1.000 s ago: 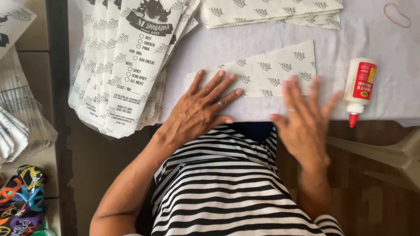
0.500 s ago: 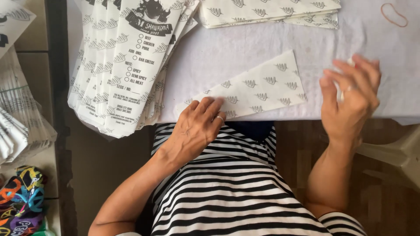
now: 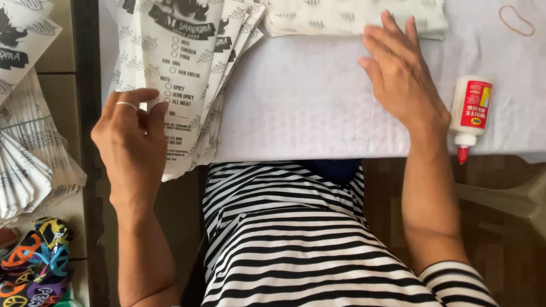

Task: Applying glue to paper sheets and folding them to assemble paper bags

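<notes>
My left hand (image 3: 132, 149) is at the left edge of a fanned stack of white printed paper bags (image 3: 187, 74), thumb and curled fingers pinching the edge of the top bag. A ring is on one finger. My right hand (image 3: 401, 77) lies flat with fingers spread, and its fingertips rest on the near edge of a pile of white leaf-patterned paper sheets (image 3: 341, 17) at the far side of the table. It holds nothing. A white glue bottle (image 3: 471, 113) with a red label and red tip lies just right of my right wrist.
The table has a white cover (image 3: 307, 113). A tan rubber band (image 3: 516, 20) lies at the far right. More folded printed papers (image 3: 28, 165) are stacked at the left beyond a dark frame, above a colourful patterned cloth (image 3: 34, 267). My striped shirt fills the foreground.
The folded leaf-patterned piece at the table's middle is gone. My left hand moved left to the fanned bag stack. My right hand went from the glue bottle up to the patterned sheets.
</notes>
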